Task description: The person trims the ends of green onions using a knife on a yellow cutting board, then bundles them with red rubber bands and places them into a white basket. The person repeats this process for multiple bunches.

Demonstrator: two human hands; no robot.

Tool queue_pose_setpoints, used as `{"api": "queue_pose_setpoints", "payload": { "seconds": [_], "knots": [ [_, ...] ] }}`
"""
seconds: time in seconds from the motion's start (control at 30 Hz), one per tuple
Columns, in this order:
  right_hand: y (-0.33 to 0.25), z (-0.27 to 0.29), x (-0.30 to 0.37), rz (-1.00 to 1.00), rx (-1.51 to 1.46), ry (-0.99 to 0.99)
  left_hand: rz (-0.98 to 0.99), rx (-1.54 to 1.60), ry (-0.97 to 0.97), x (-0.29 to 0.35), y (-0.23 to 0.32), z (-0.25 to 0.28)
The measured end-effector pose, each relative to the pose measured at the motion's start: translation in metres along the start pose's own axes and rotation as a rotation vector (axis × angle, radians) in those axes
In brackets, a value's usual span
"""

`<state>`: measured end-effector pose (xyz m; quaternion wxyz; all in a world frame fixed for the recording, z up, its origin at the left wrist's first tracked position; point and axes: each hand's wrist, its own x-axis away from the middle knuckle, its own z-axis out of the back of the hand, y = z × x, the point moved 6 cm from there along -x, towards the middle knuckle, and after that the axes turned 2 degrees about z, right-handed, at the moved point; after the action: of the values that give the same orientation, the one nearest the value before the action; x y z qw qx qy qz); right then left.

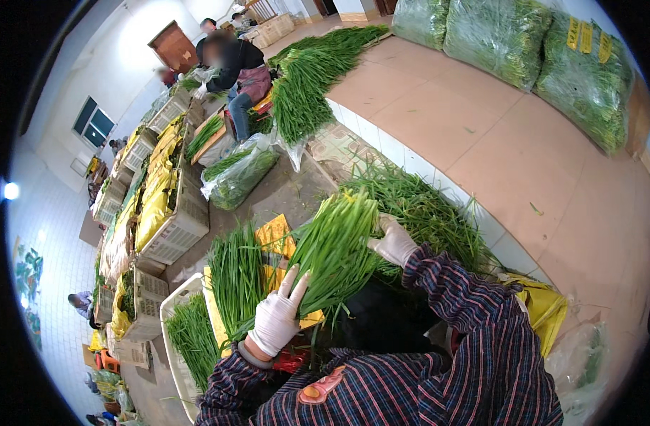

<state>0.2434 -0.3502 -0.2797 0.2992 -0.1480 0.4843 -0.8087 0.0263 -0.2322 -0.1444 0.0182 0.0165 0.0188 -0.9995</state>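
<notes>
A thick bunch of long green chives (339, 248), paler at its upper end, is held up in front of my body. My right hand (396, 243), in a white glove, grips it at the right side near the pale end. At the bunch's lower left is my left hand (276, 321), also gloved, with two fingers stretched out and spread against the leaves; its thumb is hidden. Beside it, another bunch of chives (237, 277) lies on a board with yellow edging. More chives (193, 334) fill a white crate (170, 312) at the left.
A loose heap of chives (417, 213) lies beyond my right hand, against a tiled step (474, 206). Bagged greens (239, 174) lie ahead, near a seated person (239, 71). Stacked crates (176, 234) line the left. Large wrapped bundles (499, 39) stand on the raised floor.
</notes>
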Motion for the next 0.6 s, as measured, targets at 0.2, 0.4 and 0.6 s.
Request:
{"api": "queue_pose_setpoints", "payload": {
  "seconds": [0.2,0.4,0.6],
  "knots": [
    [-0.001,-0.004,-0.011,-0.203,-0.402,0.002,0.008,-0.078,0.040,-0.001,-0.006,0.007],
    [0.018,-0.003,-0.013,-0.378,-0.503,0.106,-0.016,-0.110,0.084,-0.003,-0.006,0.013],
    [0.020,0.020,-0.025,-0.130,-0.179,0.438,-0.019,-0.155,0.080,-0.007,-0.007,0.015]
  ]
}}
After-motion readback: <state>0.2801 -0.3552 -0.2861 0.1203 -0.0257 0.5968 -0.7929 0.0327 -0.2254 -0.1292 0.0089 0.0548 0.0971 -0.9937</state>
